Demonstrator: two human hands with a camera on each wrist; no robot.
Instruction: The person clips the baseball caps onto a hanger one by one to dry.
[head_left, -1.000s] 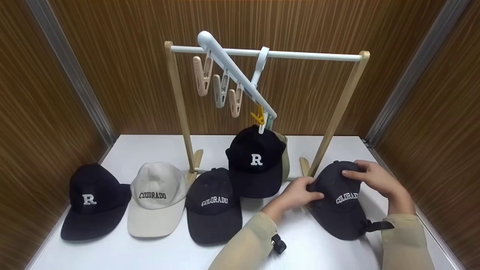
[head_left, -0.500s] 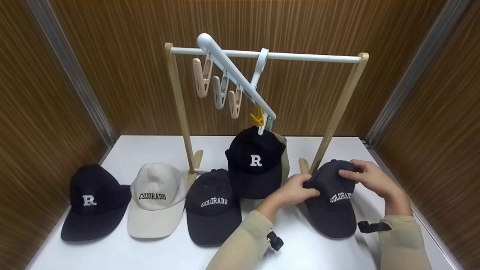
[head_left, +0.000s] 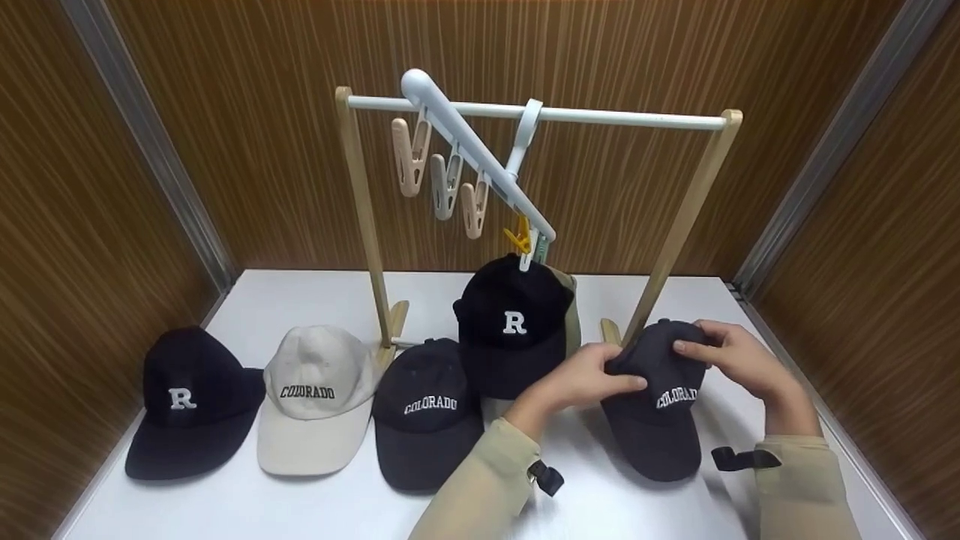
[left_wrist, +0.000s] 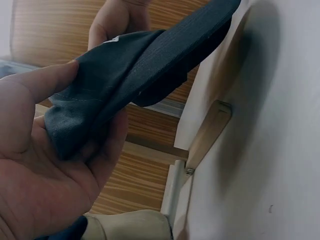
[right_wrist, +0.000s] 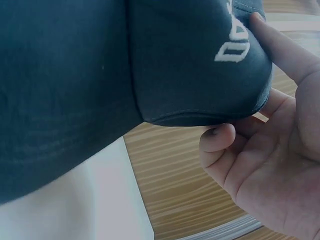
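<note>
Both hands hold a dark grey COLORADO cap (head_left: 660,375) at the right of the head view, above the white surface with its brim pointing down. My left hand (head_left: 581,379) pinches the cap's left edge, thumb on the front and fingers behind or inside, as the left wrist view shows on the cap (left_wrist: 115,75). At the crown's right side, my right hand (head_left: 739,356) grips it with the thumb on the front panel; its fingers curl behind the cap (right_wrist: 185,60). To the left, a black R cap (head_left: 510,330) hangs from a clip, with a khaki cap partly hidden behind it.
A wooden rack (head_left: 679,232) carries a pale blue hanger (head_left: 480,154) with several clips (head_left: 445,187). Along the white table (head_left: 315,296) lie a black R cap (head_left: 191,405), a cream COLORADO cap (head_left: 315,397) and a dark COLORADO cap (head_left: 429,412). Wood-patterned walls enclose the table.
Both hands have shifted the dark grey cap slightly left, and its brim now points more straight down. The hanging caps and those on the table stay in place.
</note>
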